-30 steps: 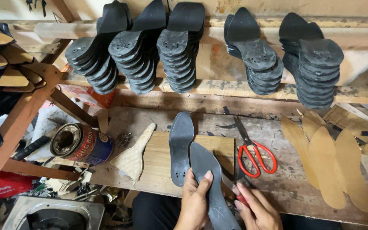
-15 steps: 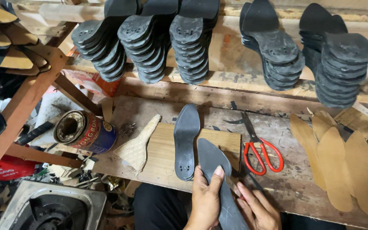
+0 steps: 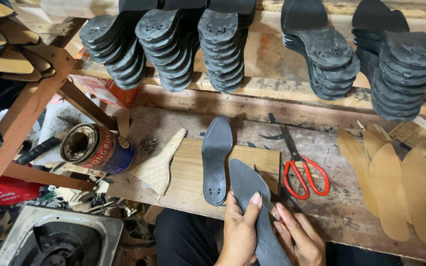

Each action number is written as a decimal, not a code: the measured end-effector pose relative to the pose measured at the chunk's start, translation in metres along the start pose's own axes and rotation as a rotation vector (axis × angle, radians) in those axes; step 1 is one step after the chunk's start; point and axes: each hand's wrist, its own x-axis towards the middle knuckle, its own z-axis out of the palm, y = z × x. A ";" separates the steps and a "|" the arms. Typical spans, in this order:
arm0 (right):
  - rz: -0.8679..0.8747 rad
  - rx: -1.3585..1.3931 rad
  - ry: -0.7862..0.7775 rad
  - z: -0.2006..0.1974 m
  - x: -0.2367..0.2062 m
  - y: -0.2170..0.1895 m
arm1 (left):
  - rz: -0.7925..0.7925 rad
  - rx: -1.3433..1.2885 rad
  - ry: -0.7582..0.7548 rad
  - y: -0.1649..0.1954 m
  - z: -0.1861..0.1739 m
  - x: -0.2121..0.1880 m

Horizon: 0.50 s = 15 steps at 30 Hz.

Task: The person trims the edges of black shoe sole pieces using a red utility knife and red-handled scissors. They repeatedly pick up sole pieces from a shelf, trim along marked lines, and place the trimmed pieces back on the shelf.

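Observation:
My left hand (image 3: 239, 230) grips a dark grey shoe sole (image 3: 248, 185) from its left side, thumb laid across the top. My right hand (image 3: 298, 236) touches the same sole at its right edge, fingers curled against it; a thin tool may be in it, but I cannot tell. The sole's toe points away from me over a pale wooden board (image 3: 188, 170). A second dark sole (image 3: 216, 160) lies flat on that board, just left of the held one.
Red-handled scissors (image 3: 301, 170) lie right of the board. Several tan insoles (image 3: 388, 189) fan out at the right. An open glue can (image 3: 94, 148) lies on its side at the left beside a beige quilted piece (image 3: 159, 165). Stacks of black soles (image 3: 223, 47) line the shelf behind.
The view has shifted slightly downward and closer. Both hands keep hold of the dark sole in nearly the same place over the board.

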 end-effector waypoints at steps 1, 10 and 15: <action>0.013 -0.002 0.002 -0.001 0.001 -0.003 | -0.012 -0.004 -0.005 0.000 -0.001 -0.001; -0.016 -0.020 -0.099 -0.010 0.019 -0.022 | -0.028 -0.011 -0.041 0.014 -0.002 -0.006; 0.001 -0.003 -0.111 -0.010 0.026 -0.025 | -0.027 -0.024 -0.066 0.007 -0.016 -0.007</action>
